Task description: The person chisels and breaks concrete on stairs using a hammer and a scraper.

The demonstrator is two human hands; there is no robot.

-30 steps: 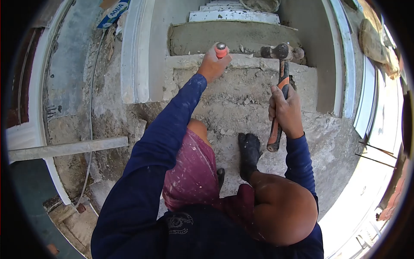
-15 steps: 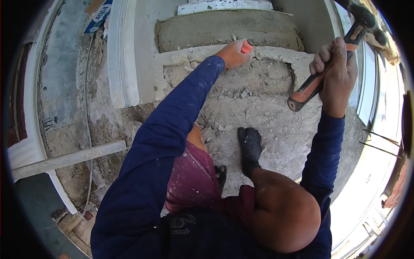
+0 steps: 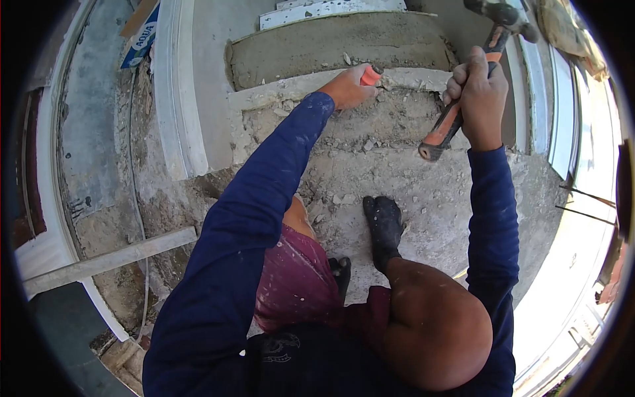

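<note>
My left hand [image 3: 350,90] is closed around a chisel [image 3: 371,75] with an orange grip and a dark top end. Its lower part is hidden behind my hand. It stands at the broken edge of a concrete step [image 3: 423,78]. My right hand [image 3: 484,92] grips a hammer [image 3: 444,127] with an orange and black handle. The dark hammer head [image 3: 504,20] is raised at the upper right, apart from the chisel. Chipped concrete rubble [image 3: 370,142] lies below the step edge, by my hands.
A smoother concrete tread [image 3: 337,49] lies behind the broken edge. My dark-covered foot [image 3: 383,225] stands on the dusty floor. On the left are a wooden plank [image 3: 112,258], a cable [image 3: 135,192] and a blue AQUA box [image 3: 141,41]. Thin rods [image 3: 589,215] jut out at right.
My right hand and the hammer have moved left, nearer the chisel. My left hand keeps hold of the chisel at the step edge. The whole view has shifted slightly.
</note>
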